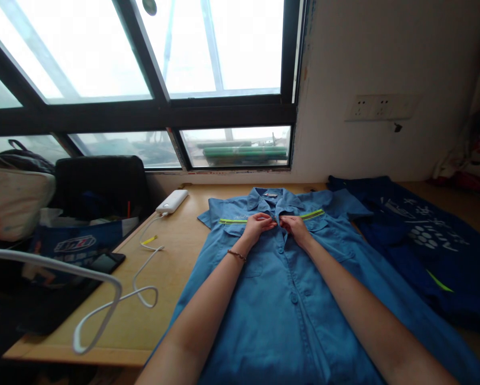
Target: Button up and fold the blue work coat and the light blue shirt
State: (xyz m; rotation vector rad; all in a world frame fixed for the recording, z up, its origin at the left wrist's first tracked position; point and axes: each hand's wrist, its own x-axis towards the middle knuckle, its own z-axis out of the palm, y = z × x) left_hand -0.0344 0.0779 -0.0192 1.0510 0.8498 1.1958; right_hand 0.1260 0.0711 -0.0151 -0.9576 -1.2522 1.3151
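A blue short-sleeved work shirt (248, 299) with yellow-green chest stripes lies front up on the wooden table, its collar toward the wall. My left hand (260, 224), a beaded bracelet on its wrist, pinches one front edge of the shirt just below the collar. Opposite it, my right hand (294, 227) has its fingers closed on the other front edge. The two hands nearly meet at the placket. Below them, shirt buttons (293, 298) show down the front, where the lower edges lie slightly apart. Whether a button is between my fingertips is too small to tell.
A white power bank (172, 201) with a white cable (139, 289) lies on the wooden table (139, 331) at left. A dark blue printed garment (424, 230) lies at right. Beyond the table's left edge stand a black chair (99, 176) and a blue bag (75, 243).
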